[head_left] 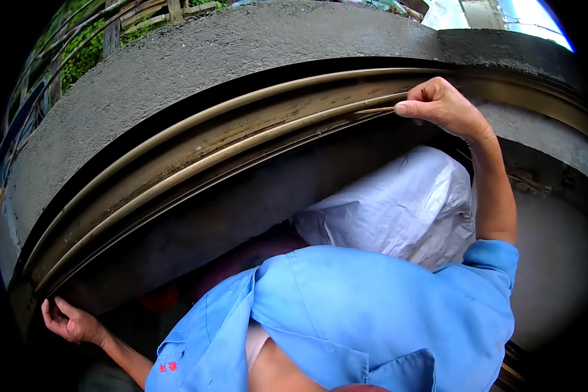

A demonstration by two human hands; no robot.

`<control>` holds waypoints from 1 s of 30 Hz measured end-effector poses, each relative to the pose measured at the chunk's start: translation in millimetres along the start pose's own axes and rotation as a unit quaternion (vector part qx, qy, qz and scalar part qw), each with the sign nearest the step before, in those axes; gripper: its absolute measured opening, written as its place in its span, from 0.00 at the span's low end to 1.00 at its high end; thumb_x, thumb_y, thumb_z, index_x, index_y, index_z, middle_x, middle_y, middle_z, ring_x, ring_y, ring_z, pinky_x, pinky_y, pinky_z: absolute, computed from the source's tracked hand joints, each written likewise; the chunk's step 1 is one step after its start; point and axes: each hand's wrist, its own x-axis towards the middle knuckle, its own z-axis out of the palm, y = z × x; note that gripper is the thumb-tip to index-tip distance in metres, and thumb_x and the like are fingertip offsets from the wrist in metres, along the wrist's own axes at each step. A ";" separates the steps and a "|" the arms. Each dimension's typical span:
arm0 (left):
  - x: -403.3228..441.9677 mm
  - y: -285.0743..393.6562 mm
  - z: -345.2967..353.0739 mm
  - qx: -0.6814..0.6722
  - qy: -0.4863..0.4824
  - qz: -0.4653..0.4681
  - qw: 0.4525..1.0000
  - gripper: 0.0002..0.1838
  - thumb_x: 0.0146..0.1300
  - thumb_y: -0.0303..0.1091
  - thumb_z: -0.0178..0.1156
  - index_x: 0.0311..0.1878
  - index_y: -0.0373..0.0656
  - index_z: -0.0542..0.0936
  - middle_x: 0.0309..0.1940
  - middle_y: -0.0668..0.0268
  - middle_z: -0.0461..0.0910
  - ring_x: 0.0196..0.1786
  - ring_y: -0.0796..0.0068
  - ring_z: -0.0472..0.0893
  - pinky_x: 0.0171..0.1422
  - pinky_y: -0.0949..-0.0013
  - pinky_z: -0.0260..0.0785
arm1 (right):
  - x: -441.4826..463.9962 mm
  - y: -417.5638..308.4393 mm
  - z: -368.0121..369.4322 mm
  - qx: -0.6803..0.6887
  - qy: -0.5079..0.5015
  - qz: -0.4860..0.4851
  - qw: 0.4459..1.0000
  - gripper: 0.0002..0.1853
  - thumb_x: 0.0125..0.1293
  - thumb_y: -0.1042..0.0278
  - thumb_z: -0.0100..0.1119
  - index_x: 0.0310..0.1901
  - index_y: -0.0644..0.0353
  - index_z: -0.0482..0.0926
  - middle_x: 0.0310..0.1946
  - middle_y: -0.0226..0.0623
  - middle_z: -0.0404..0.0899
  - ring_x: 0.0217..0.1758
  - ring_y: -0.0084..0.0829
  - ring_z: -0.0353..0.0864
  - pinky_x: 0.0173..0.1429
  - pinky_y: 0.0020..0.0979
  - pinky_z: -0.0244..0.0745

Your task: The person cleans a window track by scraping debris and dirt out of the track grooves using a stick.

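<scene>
My right hand (pixel 441 108) is closed in a pinch on a thin brown stick (pixel 375 110). The stick points left along the inner groove of a bronze-coloured metal window track (pixel 242 140), and its far tip is hard to make out against the rail. Dark dirt lies in patches along the track's channel. At the track's lower left end is my left hand (pixel 72 322), fingers loosely curled, with a gap between thumb and fingertips and nothing visible in it. Whether that hand touches the frame I cannot tell.
A rough grey concrete ledge (pixel 242 49) runs outside the track. Below the track, a white plastic sheet or sack (pixel 398 202) is bunched up before me. A red round thing (pixel 159 298) sits in shadow at lower left. Wooden poles (pixel 111 29) and greenery stand outside.
</scene>
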 end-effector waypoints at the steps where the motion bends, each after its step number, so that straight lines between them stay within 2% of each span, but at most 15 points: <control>1: -0.3 -3.6 -1.0 0.001 0.003 -0.001 1.000 0.12 0.59 0.25 0.59 0.47 0.34 0.73 0.39 0.61 0.78 0.38 0.72 0.78 0.45 0.75 0.71 | -3.1 5.2 -7.1 -0.021 0.013 0.007 1.000 0.23 0.55 0.51 0.64 0.14 0.60 0.72 0.11 0.21 0.64 0.16 0.12 0.59 0.20 0.21 0.53; 3: -0.7 -8.1 -0.7 -0.003 0.000 0.000 1.000 0.12 0.59 0.24 0.58 0.47 0.34 0.73 0.40 0.61 0.78 0.38 0.72 0.78 0.46 0.75 0.71 | -12.7 29.7 -38.6 -0.052 0.016 0.053 0.997 0.23 0.56 0.51 0.63 0.13 0.59 0.71 0.10 0.20 0.63 0.15 0.12 0.58 0.19 0.21 0.52; 4: -0.7 -7.5 -0.6 -0.004 0.002 -0.002 1.000 0.12 0.59 0.24 0.58 0.47 0.34 0.73 0.40 0.61 0.78 0.38 0.72 0.78 0.46 0.75 0.71 | -19.2 44.8 -53.2 -0.044 0.014 0.014 0.999 0.23 0.56 0.52 0.62 0.12 0.58 0.70 0.09 0.19 0.61 0.13 0.11 0.55 0.17 0.20 0.49; 7: -1.4 -4.1 -1.3 0.010 0.000 -0.003 1.000 0.12 0.59 0.24 0.58 0.47 0.34 0.73 0.40 0.61 0.78 0.39 0.71 0.78 0.46 0.75 0.71 | -34.7 50.2 -76.8 0.032 0.049 0.072 0.996 0.22 0.58 0.52 0.61 0.13 0.56 0.71 0.08 0.18 0.59 0.11 0.09 0.52 0.15 0.18 0.45; 11: -0.9 -5.5 -2.1 0.017 -0.006 -0.004 1.000 0.12 0.59 0.23 0.57 0.47 0.32 0.72 0.42 0.60 0.77 0.42 0.69 0.78 0.49 0.73 0.72 | -9.1 70.3 -91.8 -0.073 0.046 0.132 0.987 0.23 0.57 0.50 0.62 0.13 0.56 0.69 0.09 0.20 0.60 0.11 0.11 0.54 0.15 0.19 0.46; 14: -1.1 -6.6 -1.2 0.007 -0.004 -0.006 1.000 0.12 0.60 0.23 0.57 0.47 0.32 0.72 0.42 0.59 0.78 0.42 0.69 0.78 0.50 0.73 0.72 | 10.4 59.4 -92.9 -0.045 0.011 0.124 0.991 0.24 0.55 0.47 0.63 0.13 0.56 0.69 0.09 0.20 0.62 0.10 0.13 0.56 0.14 0.19 0.47; 17: -0.7 -8.5 0.6 -0.040 0.011 0.014 0.999 0.12 0.59 0.26 0.59 0.46 0.34 0.74 0.40 0.59 0.79 0.40 0.71 0.78 0.48 0.75 0.71 | 30.6 12.4 -51.0 -0.113 -0.036 -0.018 0.993 0.23 0.54 0.48 0.64 0.14 0.59 0.73 0.10 0.21 0.64 0.13 0.13 0.59 0.18 0.19 0.52; 20: 0.1 -12.7 -0.7 -0.026 0.012 0.005 1.000 0.12 0.59 0.25 0.59 0.46 0.33 0.74 0.41 0.59 0.79 0.42 0.70 0.78 0.49 0.74 0.71 | 30.6 -7.9 -33.0 -0.087 -0.043 -0.054 0.994 0.22 0.55 0.51 0.64 0.16 0.62 0.75 0.11 0.21 0.65 0.15 0.13 0.60 0.20 0.19 0.53; 23: 0.1 -12.7 -1.3 -0.025 0.007 0.014 1.000 0.12 0.59 0.25 0.59 0.46 0.33 0.74 0.41 0.59 0.79 0.42 0.70 0.78 0.49 0.73 0.71 | 19.1 32.0 -75.3 -0.138 -0.030 0.041 0.989 0.20 0.56 0.51 0.61 0.21 0.63 0.77 0.13 0.23 0.67 0.20 0.16 0.65 0.25 0.22 0.58; 24: -0.4 -15.4 -1.4 -0.019 0.009 0.012 1.000 0.13 0.59 0.26 0.59 0.46 0.32 0.74 0.41 0.58 0.79 0.42 0.69 0.79 0.49 0.73 0.72 | 4.4 44.6 -87.2 -0.142 -0.028 0.046 0.988 0.20 0.56 0.51 0.61 0.21 0.63 0.77 0.13 0.23 0.67 0.20 0.16 0.65 0.25 0.22 0.58; 26: -1.8 -16.1 -0.2 -0.034 0.015 0.005 0.999 0.12 0.59 0.25 0.59 0.46 0.32 0.74 0.41 0.58 0.79 0.42 0.69 0.79 0.50 0.74 0.72 | -22.8 57.4 -100.4 0.099 -0.004 0.005 0.995 0.16 0.63 0.57 0.55 0.27 0.63 0.77 0.20 0.27 0.69 0.28 0.19 0.69 0.35 0.23 0.66; 27: -4.1 -16.0 0.4 -0.041 0.020 0.000 0.999 0.12 0.59 0.25 0.59 0.46 0.33 0.74 0.41 0.58 0.79 0.42 0.69 0.79 0.50 0.74 0.72 | -28.2 54.8 -93.7 0.093 -0.004 0.006 0.996 0.16 0.63 0.57 0.55 0.27 0.63 0.77 0.20 0.27 0.69 0.28 0.19 0.69 0.35 0.23 0.66; 28: -5.1 -16.6 0.4 -0.044 0.020 -0.002 0.999 0.12 0.59 0.25 0.59 0.46 0.33 0.74 0.41 0.58 0.79 0.42 0.69 0.79 0.50 0.74 0.72 | -34.0 52.0 -82.9 0.270 0.056 -0.128 0.953 0.15 0.65 0.58 0.53 0.29 0.63 0.76 0.25 0.29 0.70 0.33 0.21 0.69 0.42 0.25 0.67; 29: -5.2 -18.7 0.2 -0.033 0.020 -0.001 0.999 0.12 0.59 0.25 0.59 0.46 0.32 0.74 0.41 0.58 0.79 0.42 0.69 0.79 0.50 0.74 0.72 | -36.7 51.4 -74.5 0.433 0.115 -0.256 0.856 0.14 0.67 0.60 0.50 0.31 0.63 0.76 0.29 0.31 0.70 0.38 0.24 0.69 0.50 0.28 0.68; 30: -4.1 -18.3 0.7 -0.023 0.019 0.002 1.000 0.12 0.59 0.25 0.59 0.46 0.32 0.74 0.41 0.58 0.79 0.42 0.69 0.79 0.50 0.74 0.72 | -35.2 53.1 -71.1 0.486 0.149 -0.278 0.815 0.15 0.68 0.60 0.48 0.36 0.65 0.77 0.35 0.33 0.70 0.42 0.26 0.67 0.60 0.33 0.62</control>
